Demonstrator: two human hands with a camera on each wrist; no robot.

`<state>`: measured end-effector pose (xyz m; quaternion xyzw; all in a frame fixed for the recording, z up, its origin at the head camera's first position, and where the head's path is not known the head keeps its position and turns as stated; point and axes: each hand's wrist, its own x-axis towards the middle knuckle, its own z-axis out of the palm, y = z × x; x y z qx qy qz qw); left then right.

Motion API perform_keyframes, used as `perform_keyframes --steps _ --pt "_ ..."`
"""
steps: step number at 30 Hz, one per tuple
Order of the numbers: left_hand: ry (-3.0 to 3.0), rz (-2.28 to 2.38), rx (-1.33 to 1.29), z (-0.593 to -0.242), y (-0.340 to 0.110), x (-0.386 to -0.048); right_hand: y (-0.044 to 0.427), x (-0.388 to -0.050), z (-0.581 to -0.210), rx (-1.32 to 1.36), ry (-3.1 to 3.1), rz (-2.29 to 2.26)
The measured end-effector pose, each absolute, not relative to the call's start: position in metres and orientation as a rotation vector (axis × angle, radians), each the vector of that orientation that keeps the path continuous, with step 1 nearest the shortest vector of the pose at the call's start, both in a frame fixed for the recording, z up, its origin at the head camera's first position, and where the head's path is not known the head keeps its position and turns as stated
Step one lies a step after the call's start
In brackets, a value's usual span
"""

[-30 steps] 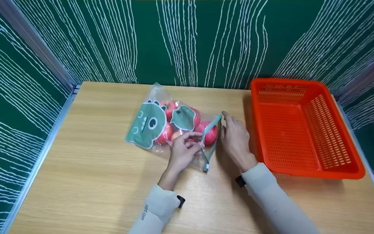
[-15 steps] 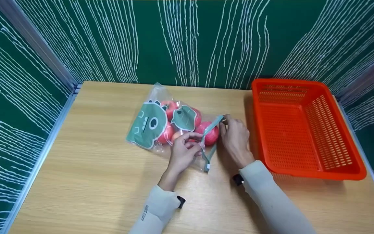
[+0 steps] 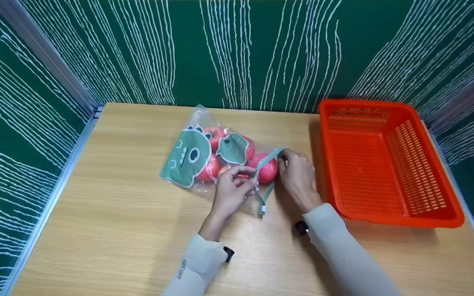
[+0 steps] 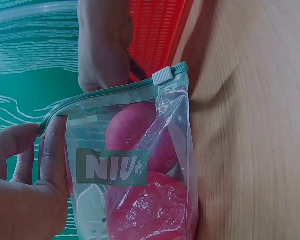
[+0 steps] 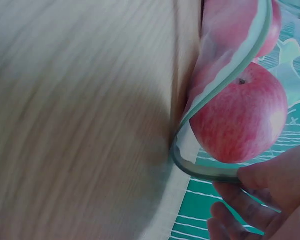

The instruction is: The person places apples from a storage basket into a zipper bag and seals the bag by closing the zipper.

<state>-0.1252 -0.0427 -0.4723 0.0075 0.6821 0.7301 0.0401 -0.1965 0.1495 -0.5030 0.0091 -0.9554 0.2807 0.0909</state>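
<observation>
A clear zip bag (image 3: 189, 158) with a green cartoon print lies on the table, holding several red apples. Its green-edged mouth faces right and stands apart, and an apple (image 3: 267, 170) sits just inside it. My left hand (image 3: 231, 191) pinches the near side of the rim between thumb and fingers. At the far corner of the mouth, my right hand (image 3: 298, 174) pinches the green edge (image 5: 214, 172), as the right wrist view shows. The white slider (image 4: 162, 75) sits at the near end of the zip.
A red plastic basket (image 3: 331, 164) with perforated walls stands on the right of the wooden table (image 3: 109, 213), close beside my right hand. Green panels (image 3: 187, 53) with white wavy lines rise behind the table and at both sides.
My right hand has drawn slightly nearer, its fingers now more curled at the bag's far corner. The bag mouth looks a little narrower. My left hand has stayed nearly still.
</observation>
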Motion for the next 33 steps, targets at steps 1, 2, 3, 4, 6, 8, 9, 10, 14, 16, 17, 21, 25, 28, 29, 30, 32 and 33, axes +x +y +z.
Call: perform_keyframes --steps 1,2,3,4,6,8,9,10,14,16,17,21,25,28,29,30,32,33 --pt "2.087 2.239 0.020 -0.472 -0.043 -0.125 0.149 -0.196 -0.503 0.021 -2.844 0.843" --pt "2.084 2.241 0.016 -0.471 -0.044 -0.125 0.149 -0.196 -0.503 0.016 -2.848 0.852" --pt "2.081 2.243 0.011 -0.471 -0.044 -0.125 0.149 -0.196 -0.503 0.014 -2.850 0.859" --pt "2.078 2.246 0.008 -0.471 -0.045 -0.125 0.149 -0.195 -0.503 0.013 -2.851 0.863" --pt "2.072 2.251 0.006 -0.470 -0.045 -0.125 0.149 -0.194 -0.503 0.014 -2.853 0.878" --pt "2.067 2.256 0.005 -0.470 -0.045 -0.125 0.150 -0.193 -0.505 0.019 -2.854 0.867" --pt "2.063 2.257 0.001 -0.470 -0.045 -0.125 0.150 -0.192 -0.506 0.020 -2.856 0.862" --pt "2.062 2.256 -0.003 -0.470 -0.045 -0.125 0.150 -0.191 -0.507 0.023 -2.862 0.855" --pt "2.045 2.254 -0.036 -0.470 -0.045 -0.125 0.150 -0.188 -0.511 0.039 -2.893 0.840" --pt "2.049 2.250 -0.037 -0.470 -0.045 -0.125 0.150 -0.187 -0.513 0.053 -2.899 0.849" --pt "2.049 2.250 -0.037 -0.470 -0.045 -0.125 0.150 -0.187 -0.513 0.060 -2.896 0.851" --pt "2.048 2.259 -0.028 -0.469 -0.045 -0.124 0.149 -0.186 -0.514 0.080 -2.875 0.834" --pt "2.030 2.283 -0.033 -0.467 -0.046 -0.125 0.148 -0.187 -0.512 0.074 -2.861 0.826" --pt "2.025 2.302 -0.047 -0.465 -0.048 -0.126 0.147 -0.187 -0.508 0.070 -2.838 0.851" --pt "2.027 2.308 -0.050 -0.464 -0.048 -0.126 0.147 -0.187 -0.506 0.071 -2.827 0.865" --pt "2.033 2.309 -0.051 -0.462 -0.049 -0.127 0.147 -0.186 -0.504 0.073 -2.815 0.876" --pt "2.041 2.314 -0.060 -0.459 -0.051 -0.127 0.147 -0.185 -0.499 0.084 -2.793 0.898" --pt "2.047 2.315 -0.066 -0.458 -0.052 -0.127 0.147 -0.185 -0.497 0.087 -2.784 0.907"
